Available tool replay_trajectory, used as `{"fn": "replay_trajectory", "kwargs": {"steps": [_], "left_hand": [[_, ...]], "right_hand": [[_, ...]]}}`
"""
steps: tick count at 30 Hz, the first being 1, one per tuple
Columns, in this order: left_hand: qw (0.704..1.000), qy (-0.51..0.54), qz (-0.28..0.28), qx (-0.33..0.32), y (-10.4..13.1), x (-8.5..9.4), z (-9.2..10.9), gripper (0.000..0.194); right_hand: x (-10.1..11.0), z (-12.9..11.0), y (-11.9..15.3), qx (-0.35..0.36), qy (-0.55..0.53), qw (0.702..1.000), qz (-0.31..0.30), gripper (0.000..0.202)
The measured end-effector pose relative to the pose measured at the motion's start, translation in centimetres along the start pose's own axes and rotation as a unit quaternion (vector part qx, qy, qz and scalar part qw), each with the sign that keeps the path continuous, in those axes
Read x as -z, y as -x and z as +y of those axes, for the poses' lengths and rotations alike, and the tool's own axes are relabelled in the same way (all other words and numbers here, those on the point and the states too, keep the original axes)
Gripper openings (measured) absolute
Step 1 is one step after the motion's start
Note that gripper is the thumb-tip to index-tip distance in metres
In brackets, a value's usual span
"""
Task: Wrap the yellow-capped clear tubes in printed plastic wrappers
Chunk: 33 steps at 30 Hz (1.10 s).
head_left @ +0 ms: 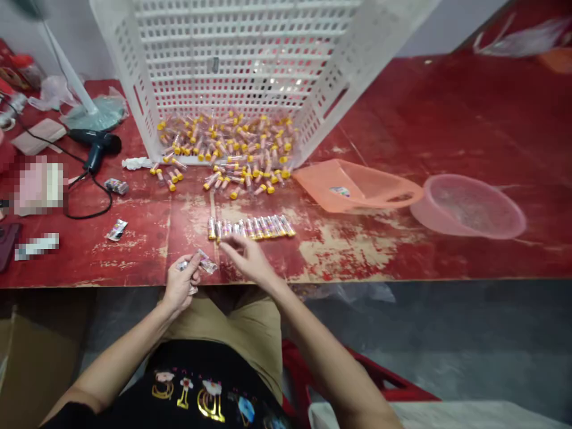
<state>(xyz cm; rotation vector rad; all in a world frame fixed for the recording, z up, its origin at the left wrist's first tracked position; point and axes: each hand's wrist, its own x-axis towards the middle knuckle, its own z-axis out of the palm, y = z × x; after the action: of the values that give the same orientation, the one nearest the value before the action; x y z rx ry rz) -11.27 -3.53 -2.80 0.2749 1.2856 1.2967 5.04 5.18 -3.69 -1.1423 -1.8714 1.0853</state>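
Small printed wrappers (207,262) are gripped in my left hand (182,281), its fingers closed around them just above the table's front edge. My right hand (245,259) is at the left part of a row of small wrapped tubes (254,227), fingers partly spread and near the tubes; whether it touches one is hard to tell. The tubes stand side by side with yellow ends toward me. Behind the row, a pile of clear tubes with yellow caps (232,143) spills from a white plastic basket (232,59) tipped on its side.
An orange scoop (353,185) and a pink bowl (473,205) sit to the right on the red table (447,131). At left are a dark heat gun (95,146) with its cable, a wrapper bundle (116,186), a loose wrapper (117,230) and a stand with a round base (96,113).
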Motion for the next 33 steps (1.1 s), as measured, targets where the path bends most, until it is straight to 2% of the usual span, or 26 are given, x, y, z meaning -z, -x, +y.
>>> {"fn": "replay_trajectory", "kwargs": {"steps": [2,4,5,7,9,11,13,15,16,19,22,24,26,29,33], "left_hand": [[0.999,0.024,0.012,0.017,-1.1,1.8,1.2,0.061],[0.998,0.043,0.014,0.038,-1.9,2.9,2.2,0.063],[0.998,0.051,0.016,0.043,-2.2,3.3,2.6,0.062],[0.997,0.066,0.020,0.046,-2.6,3.6,3.1,0.060],[0.995,0.083,0.021,0.053,-2.9,3.8,3.1,0.057],[0.992,0.110,0.018,0.063,-3.3,3.9,2.8,0.052],[0.987,0.143,0.014,0.072,-3.7,3.7,2.4,0.048],[0.982,0.172,0.011,0.083,-4.0,3.2,2.1,0.043],[0.978,0.183,0.009,0.096,-4.1,2.9,2.0,0.040],[0.963,0.216,-0.001,0.163,-3.8,1.2,2.2,0.030],[0.947,0.251,-0.009,0.198,-2.9,-0.6,2.3,0.022],[0.948,0.254,-0.014,0.193,-2.3,-1.7,2.1,0.020],[0.952,0.236,-0.024,0.192,-1.7,-2.5,1.8,0.019],[0.961,0.197,-0.033,0.192,-1.1,-3.4,1.1,0.019],[0.974,0.140,-0.054,0.170,-0.3,-4.3,0.2,0.027]], "right_hand": [[-0.2,1.7,-6.2,0.030,0.096,0.993,0.054,0.025],[-0.5,3.1,-12.5,0.037,0.136,0.988,0.060,0.032],[-0.8,3.6,-15.4,0.046,0.173,0.983,0.046,0.034],[-1.7,4.3,-20.1,0.088,0.298,0.950,-0.018,0.033],[-2.4,4.6,-22.8,0.118,0.375,0.917,-0.072,0.028],[-2.6,4.5,-23.0,0.123,0.364,0.921,-0.071,0.026],[-2.0,3.8,-20.6,0.121,0.272,0.954,-0.028,0.027],[-1.0,2.7,-15.9,0.108,0.107,0.988,0.024,0.036],[-0.5,2.1,-12.9,0.094,0.014,0.995,0.040,0.040],[0.2,0.4,-3.4,-0.002,-0.172,0.981,0.085,0.031],[-0.6,-0.6,3.4,-0.064,-0.259,0.943,0.197,0.026],[-1.4,-1.0,5.6,-0.077,-0.284,0.922,0.250,0.027],[-1.7,-1.5,6.6,-0.069,-0.286,0.916,0.273,0.027],[-1.4,-2.0,7.6,-0.033,-0.253,0.926,0.278,0.026],[-0.9,-1.9,9.6,0.056,-0.167,0.945,0.276,0.032]]}}
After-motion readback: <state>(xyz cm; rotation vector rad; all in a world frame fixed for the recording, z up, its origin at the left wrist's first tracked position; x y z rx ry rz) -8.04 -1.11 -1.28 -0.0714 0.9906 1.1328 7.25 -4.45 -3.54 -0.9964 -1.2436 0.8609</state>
